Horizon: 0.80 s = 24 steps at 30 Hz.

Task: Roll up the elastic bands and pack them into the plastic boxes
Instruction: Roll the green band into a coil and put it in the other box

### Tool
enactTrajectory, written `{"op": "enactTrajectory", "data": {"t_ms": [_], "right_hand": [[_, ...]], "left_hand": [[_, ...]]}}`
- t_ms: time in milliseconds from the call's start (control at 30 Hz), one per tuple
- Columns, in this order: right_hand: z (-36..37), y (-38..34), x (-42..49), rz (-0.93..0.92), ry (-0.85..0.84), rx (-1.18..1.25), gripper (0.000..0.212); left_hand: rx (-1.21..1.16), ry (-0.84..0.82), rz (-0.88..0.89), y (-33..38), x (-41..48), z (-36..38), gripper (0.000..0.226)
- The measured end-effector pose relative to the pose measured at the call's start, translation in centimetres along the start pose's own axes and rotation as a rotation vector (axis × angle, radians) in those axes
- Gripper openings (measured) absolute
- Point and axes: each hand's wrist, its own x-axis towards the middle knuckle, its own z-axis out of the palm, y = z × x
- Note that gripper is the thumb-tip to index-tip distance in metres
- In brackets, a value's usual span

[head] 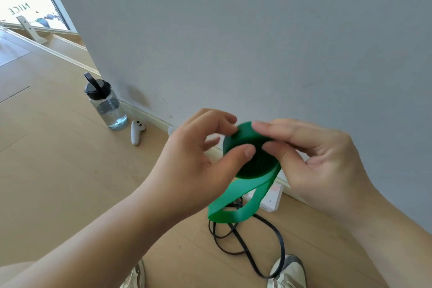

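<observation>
A green elastic band [251, 166] is held in the air in front of me, most of it wound into a thick roll with a loose loop hanging below. My left hand [194, 154] pinches the roll from the left, thumb on its near face and fingers behind. My right hand [313, 159] grips the roll from the right with thumb and fingertips curled over its top edge. No plastic box is in view.
On the wooden floor stand a clear water bottle with a black lid [105, 103] and a white controller [136, 132] by the wall. A white power strip [272, 196] and a black cable [257, 241] lie below the band. My shoes [288, 271] show at the bottom.
</observation>
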Motion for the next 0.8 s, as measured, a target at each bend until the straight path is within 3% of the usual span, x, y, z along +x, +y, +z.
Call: {"op": "enactTrajectory", "data": {"t_ms": [67, 133, 267, 400, 500, 667, 800], "right_hand": [[0.07, 0.02, -0.30, -0.075, -0.061, -0.117, 0.045], [0.00, 0.01, -0.45, -0.060, -0.070, -0.138, 0.041], [0.08, -0.11, -0.16, 0.123, 0.050, 0.059, 0.032], [0.06, -0.40, 0.27, 0.133, 0.137, 0.192, 0.038], [0.27, -0.69, 0.32, 0.108, 0.118, 0.208, 0.035], [0.19, -0.15, 0.22, 0.033, 0.064, -0.010, 0.044], [0.44, 0.11, 0.13, -0.074, 0.019, -0.113, 0.046]], "left_hand": [[0.133, -0.031, 0.027, 0.00, 0.17, -0.23, 0.018], [0.085, -0.069, -0.038, -0.05, 0.21, -0.61, 0.023], [-0.019, -0.001, -0.043, 0.10, 0.31, -0.74, 0.031], [-0.204, 0.131, -0.028, -0.02, 0.63, -0.98, 0.034], [-0.344, 0.116, -0.091, 0.18, 0.26, -0.63, 0.041], [-0.078, -0.021, -0.145, 0.14, 0.28, -0.31, 0.021], [-0.049, -0.039, -0.133, 0.38, 0.18, -0.67, 0.032]]}}
